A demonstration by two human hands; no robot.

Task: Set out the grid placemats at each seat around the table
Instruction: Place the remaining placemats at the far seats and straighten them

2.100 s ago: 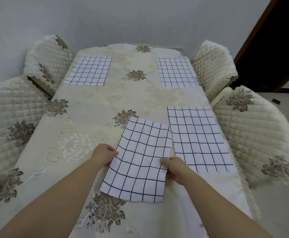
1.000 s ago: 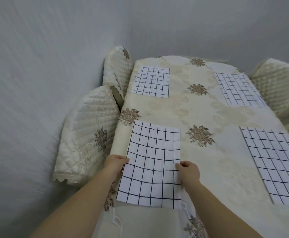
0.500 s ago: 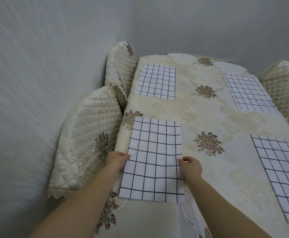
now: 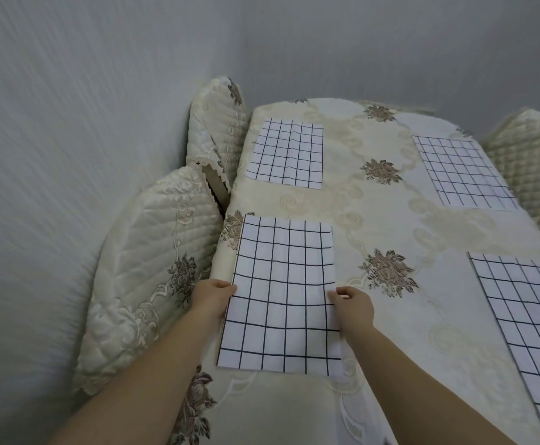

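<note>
Placemats, overall: four white rectangular cloth mats with a thin dark grid lie on the table, two along each long side.
Table: a long table under a cream satin cloth (image 4: pixel 342 200) embroidered with brown flowers, one end against the grey wall.
Chairs: cream quilted chair covers; the near left chair (image 4: pixel 153 268) is tucked close to the table edge, the far left chair (image 4: pixel 217 130) beyond it, another (image 4: pixel 532 162) on the right.
Near left placemat (image 4: pixel 283 297): flat at the table's left edge, beside the near left chair, both hands on it.
Near right placemat (image 4: pixel 532 332): flat, cut off by the frame's edge.
Far right placemat (image 4: pixel 461 171): flat, near the right chair.
Far left placemat (image 4: pixel 286 154): flat, faintly creased, beside the far left chair.
Left hand (image 4: pixel 212 298): pinches the near left placemat's left edge, thumb on top.
Right hand (image 4: pixel 353 305): pinches the same mat's right edge, fingers curled.
</note>
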